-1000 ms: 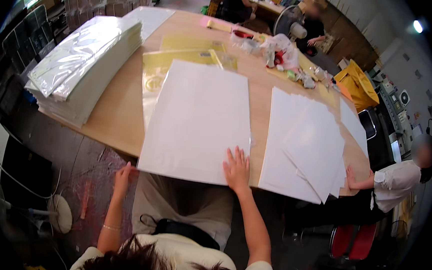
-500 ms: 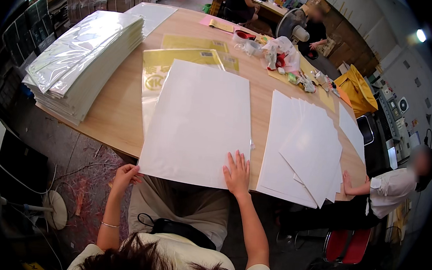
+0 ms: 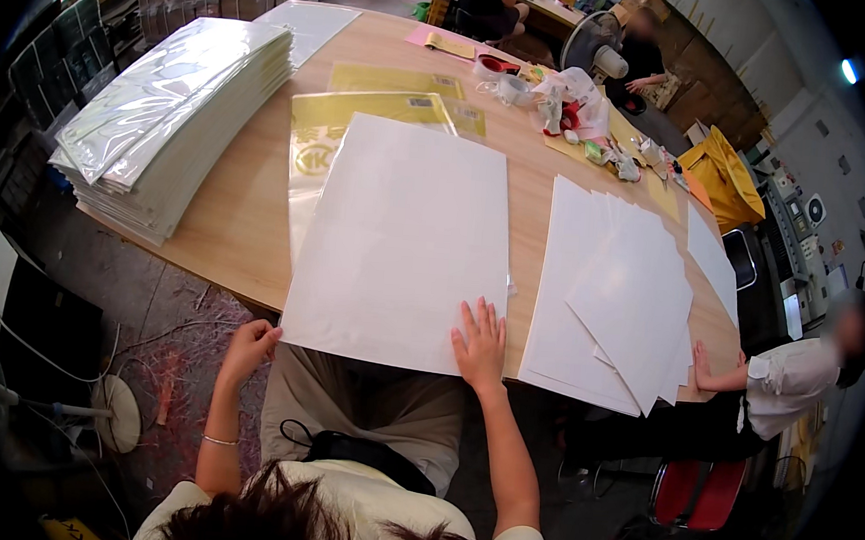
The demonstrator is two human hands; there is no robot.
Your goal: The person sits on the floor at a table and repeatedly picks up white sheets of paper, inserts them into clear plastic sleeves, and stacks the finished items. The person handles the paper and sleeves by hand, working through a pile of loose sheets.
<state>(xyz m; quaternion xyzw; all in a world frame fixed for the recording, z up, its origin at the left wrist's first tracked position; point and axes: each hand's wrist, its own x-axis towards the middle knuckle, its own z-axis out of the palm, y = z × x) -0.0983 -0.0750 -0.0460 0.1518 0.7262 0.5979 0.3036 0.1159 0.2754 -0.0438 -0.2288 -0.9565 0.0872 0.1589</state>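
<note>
A large white sheet [image 3: 405, 238] lies in front of me, its near edge reaching slightly past the table's edge. My left hand [image 3: 250, 349] is closed at its near left corner, thumb and finger pinching there. Flat on the near right part of the sheet rests my right hand [image 3: 480, 346], fingers spread. Partly covered by the sheet is a clear plastic bag with yellow printing [image 3: 313, 146]. To the right is a loose pile of white sheets [image 3: 592, 281], fanned unevenly. A tall stack in glossy clear wrapping [image 3: 179, 92] stands on the left.
The wooden table [image 3: 244, 237] also bears tape rolls [image 3: 513, 90], crumpled plastic [image 3: 580, 90] and more yellow printed bags [image 3: 386, 79]. At the right, another person's hand [image 3: 711, 370] leans on the table edge. A fan [image 3: 593, 49] and other people are farther back. A red chair [image 3: 703, 495] stands lower right.
The whole view has shifted slightly. Both hands keep nearly the same places on the white sheet, and the other person's hand still rests at the table edge.
</note>
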